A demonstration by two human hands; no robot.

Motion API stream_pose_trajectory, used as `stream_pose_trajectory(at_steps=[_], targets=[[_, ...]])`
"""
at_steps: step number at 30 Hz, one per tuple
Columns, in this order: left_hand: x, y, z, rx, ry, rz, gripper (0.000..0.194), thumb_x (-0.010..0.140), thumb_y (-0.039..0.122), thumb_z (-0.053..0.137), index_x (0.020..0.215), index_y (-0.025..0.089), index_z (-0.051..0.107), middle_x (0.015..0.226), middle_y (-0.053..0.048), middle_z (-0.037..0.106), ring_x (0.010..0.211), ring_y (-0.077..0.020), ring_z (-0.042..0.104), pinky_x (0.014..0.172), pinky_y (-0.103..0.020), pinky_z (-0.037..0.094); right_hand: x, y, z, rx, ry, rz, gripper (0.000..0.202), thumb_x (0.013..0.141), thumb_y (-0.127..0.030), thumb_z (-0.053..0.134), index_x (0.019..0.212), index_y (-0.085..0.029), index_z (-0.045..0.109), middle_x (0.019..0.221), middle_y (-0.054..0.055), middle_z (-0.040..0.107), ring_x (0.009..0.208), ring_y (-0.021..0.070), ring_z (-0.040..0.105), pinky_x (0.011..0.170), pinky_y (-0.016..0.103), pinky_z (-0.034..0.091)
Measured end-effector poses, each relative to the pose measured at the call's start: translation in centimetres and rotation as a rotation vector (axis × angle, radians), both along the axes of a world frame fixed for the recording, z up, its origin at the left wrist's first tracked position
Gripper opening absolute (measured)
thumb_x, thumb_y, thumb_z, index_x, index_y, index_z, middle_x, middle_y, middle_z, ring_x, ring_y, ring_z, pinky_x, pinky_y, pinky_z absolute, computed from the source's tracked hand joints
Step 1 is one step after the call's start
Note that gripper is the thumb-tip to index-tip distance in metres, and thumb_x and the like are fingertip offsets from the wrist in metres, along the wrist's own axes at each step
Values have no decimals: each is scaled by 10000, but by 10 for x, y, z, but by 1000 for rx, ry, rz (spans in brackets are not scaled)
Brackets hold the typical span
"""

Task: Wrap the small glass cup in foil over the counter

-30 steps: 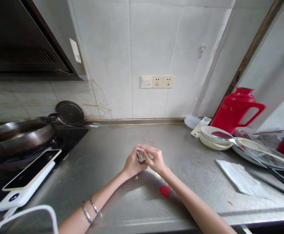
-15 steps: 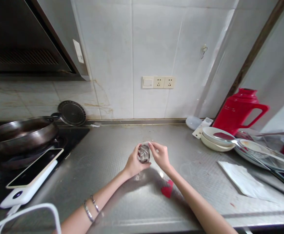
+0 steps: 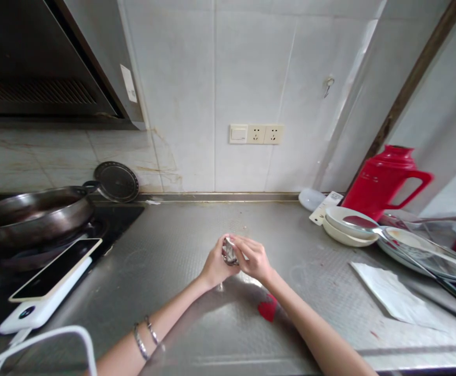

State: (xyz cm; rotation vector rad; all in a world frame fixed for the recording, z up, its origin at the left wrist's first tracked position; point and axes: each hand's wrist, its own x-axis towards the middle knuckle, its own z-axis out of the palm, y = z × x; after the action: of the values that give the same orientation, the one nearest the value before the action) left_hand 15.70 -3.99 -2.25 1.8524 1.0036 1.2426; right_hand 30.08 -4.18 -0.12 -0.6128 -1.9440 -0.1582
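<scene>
Above the middle of the metal counter [image 3: 173,245], my left hand [image 3: 215,265] is wrapped round a small, round, clear container [image 3: 229,253] with a greyish, shiny look. What is inside it cannot be made out. My right hand [image 3: 253,259] lies over the container's right side, fingers together and bent onto its top. Its fingertips press on the container, and whether they pinch a smaller piece is hidden. A red heart-shaped patch [image 3: 267,308] shows on the counter below my right wrist.
At left, a pan [image 3: 36,214] sits on the black stove, near a phone [image 3: 56,269] on a white device with a cable. At right stand a red thermos [image 3: 384,183], stacked bowls [image 3: 347,237], plates with utensils and a white napkin [image 3: 396,295].
My right hand has moved left over the container, its fingers now covering much of the top. My left hand still holds it in nearly the same place.
</scene>
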Motion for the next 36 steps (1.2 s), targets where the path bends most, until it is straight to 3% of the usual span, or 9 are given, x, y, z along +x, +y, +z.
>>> stream_pose_trajectory(at_steps=[5, 9, 13, 16, 24, 36], targets=[[3, 4, -1, -87, -147, 13, 655, 570, 232, 785, 1124, 183, 438, 1044, -73, 644, 915, -200, 631, 817, -325, 500, -1, -4, -2, 56, -52, 37, 329, 868, -119, 457, 1156, -190, 601, 1103, 112, 682, 1096, 232, 611, 917, 396, 543], [1, 8, -1, -65, -180, 30, 633, 590, 239, 774, 1124, 178, 441, 1049, -71, 636, 936, -197, 625, 832, -330, 494, -6, -7, 3, -44, 59, 70, 296, 882, -141, 464, 1119, -200, 631, 1076, 94, 695, 1088, 225, 618, 920, 387, 535], [0, 6, 1, -103, -141, 61, 711, 563, 233, 793, 1168, 180, 423, 1060, -66, 634, 950, -199, 620, 840, -328, 492, -5, -4, 11, -279, 364, -106, 229, 912, -244, 477, 963, -195, 696, 942, 77, 724, 873, 203, 685, 755, 313, 561], [0, 1, 4, -137, -103, 58, 752, 544, 250, 809, 1182, 183, 416, 1029, -50, 638, 901, -187, 626, 820, -321, 498, -3, 0, 15, -373, 422, -185, 274, 908, -318, 493, 809, -188, 712, 798, 60, 701, 719, 174, 654, 642, 270, 525], [3, -1, 8, -181, -232, -26, 656, 590, 272, 789, 1142, 161, 453, 1043, -73, 641, 913, -196, 631, 806, -312, 498, -8, -3, 11, -319, 332, -64, 234, 899, -277, 508, 888, -222, 735, 817, 68, 667, 757, 177, 634, 689, 294, 517], [3, 0, 9, -278, -277, 7, 573, 560, 293, 793, 1028, 151, 494, 903, -37, 648, 807, -172, 622, 719, -280, 494, -6, -8, 9, -279, 313, 35, 202, 873, -213, 536, 866, -219, 738, 851, 76, 695, 807, 193, 658, 728, 312, 539]])
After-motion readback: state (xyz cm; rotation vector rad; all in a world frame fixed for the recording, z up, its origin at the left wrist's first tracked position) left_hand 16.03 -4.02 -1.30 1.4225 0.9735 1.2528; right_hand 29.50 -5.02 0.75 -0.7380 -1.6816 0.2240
